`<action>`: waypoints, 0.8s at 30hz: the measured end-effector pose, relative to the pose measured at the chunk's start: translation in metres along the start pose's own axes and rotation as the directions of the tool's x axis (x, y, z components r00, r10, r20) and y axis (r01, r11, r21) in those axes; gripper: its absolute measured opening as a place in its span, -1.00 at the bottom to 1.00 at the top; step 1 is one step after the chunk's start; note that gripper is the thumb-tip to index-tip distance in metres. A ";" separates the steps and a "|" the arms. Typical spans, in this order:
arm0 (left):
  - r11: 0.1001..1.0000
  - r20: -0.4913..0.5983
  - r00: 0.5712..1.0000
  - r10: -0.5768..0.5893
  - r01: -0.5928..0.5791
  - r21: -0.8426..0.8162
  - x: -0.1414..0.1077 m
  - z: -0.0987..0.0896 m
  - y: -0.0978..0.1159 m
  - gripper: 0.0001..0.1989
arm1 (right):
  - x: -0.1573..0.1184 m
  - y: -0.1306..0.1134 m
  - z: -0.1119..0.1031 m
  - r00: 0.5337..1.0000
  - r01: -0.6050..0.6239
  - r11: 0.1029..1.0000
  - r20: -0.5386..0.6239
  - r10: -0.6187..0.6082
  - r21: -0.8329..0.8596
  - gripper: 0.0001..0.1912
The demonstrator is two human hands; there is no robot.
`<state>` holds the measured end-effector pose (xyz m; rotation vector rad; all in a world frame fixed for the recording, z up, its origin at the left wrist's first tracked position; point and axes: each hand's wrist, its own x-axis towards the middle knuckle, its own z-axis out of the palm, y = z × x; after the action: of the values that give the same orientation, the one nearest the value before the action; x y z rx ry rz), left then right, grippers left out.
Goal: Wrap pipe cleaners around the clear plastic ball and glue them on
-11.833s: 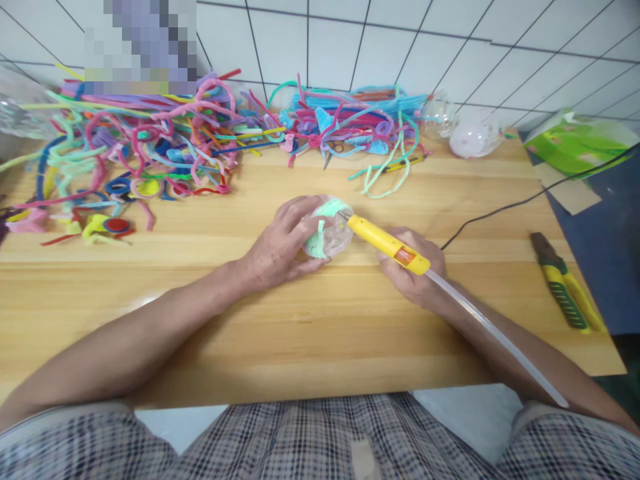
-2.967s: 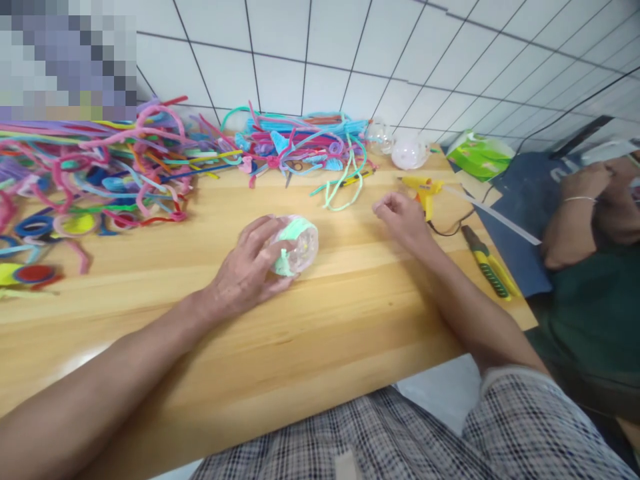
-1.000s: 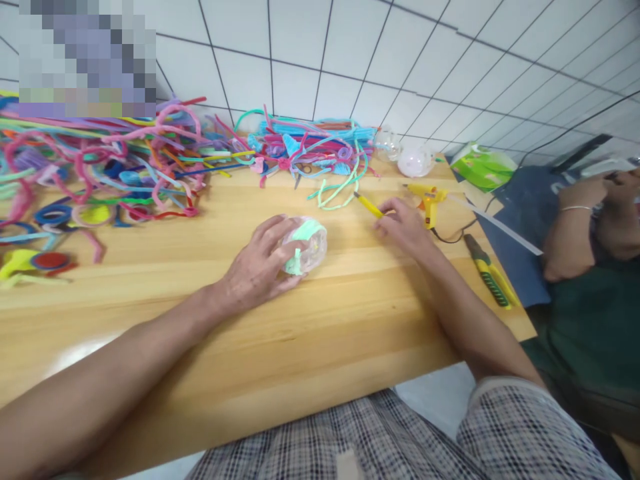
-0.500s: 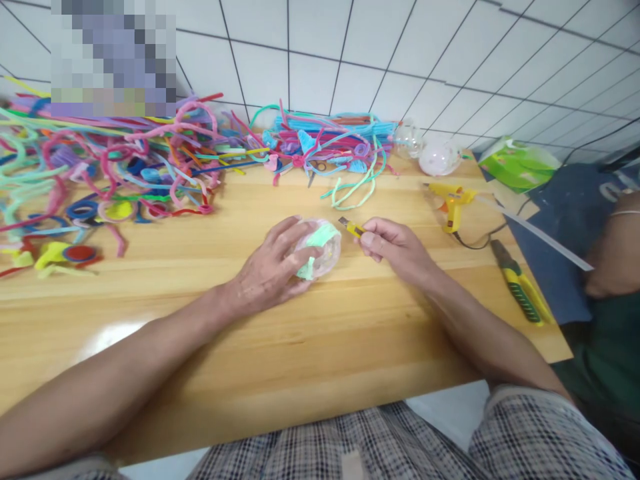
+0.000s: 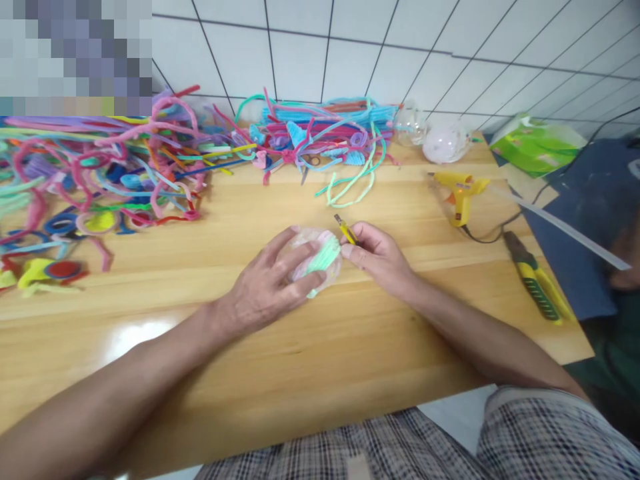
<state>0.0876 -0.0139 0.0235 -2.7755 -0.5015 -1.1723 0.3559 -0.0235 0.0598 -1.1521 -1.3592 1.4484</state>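
Note:
My left hand (image 5: 273, 280) is closed round a clear plastic ball (image 5: 334, 272) just above or on the wooden table; I cannot tell which. Mint-green and pale pink pipe cleaners (image 5: 325, 253) show in or on the ball, partly covered by my fingers. In my right hand (image 5: 375, 257) is a small yellow utility knife (image 5: 345, 230), pinched between thumb and fingers, its blade end pointing up and to the left. The right fingertips are right beside the ball's right side; whether they touch it is unclear.
Tangled coloured pipe cleaners (image 5: 115, 167) cover the back left, with a blue and pink bundle (image 5: 330, 120) beside them. Clear balls (image 5: 443, 141), a green packet (image 5: 537, 143), a yellow glue gun (image 5: 460, 193) and pliers (image 5: 533, 280) lie to the right. Another person's hand (image 5: 627, 260) is at the right edge.
My right hand has moved left with the knife, up to the ball. The ball has turned in my left hand, so the mint-green strip lies differently. The view has shifted slightly.

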 end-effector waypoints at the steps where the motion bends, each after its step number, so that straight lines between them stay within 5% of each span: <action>1: 1.000 0.001 1.000 0.000 0.000 0.001 0.000 0.000 0.001 -0.70 | 0.000 0.001 0.000 1.000 -0.007 1.000 -0.004 0.007 0.002 -0.52; 24: 0.999 0.053 0.998 -0.031 0.033 -0.036 -0.002 -0.003 -0.003 -0.56 | 0.004 -0.001 0.000 1.000 -0.010 0.996 0.007 0.011 -0.088 -0.52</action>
<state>0.0835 -0.0117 0.0240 -2.8460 -0.5364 -1.1295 0.3550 -0.0192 0.0604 -1.2128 -1.4364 1.4135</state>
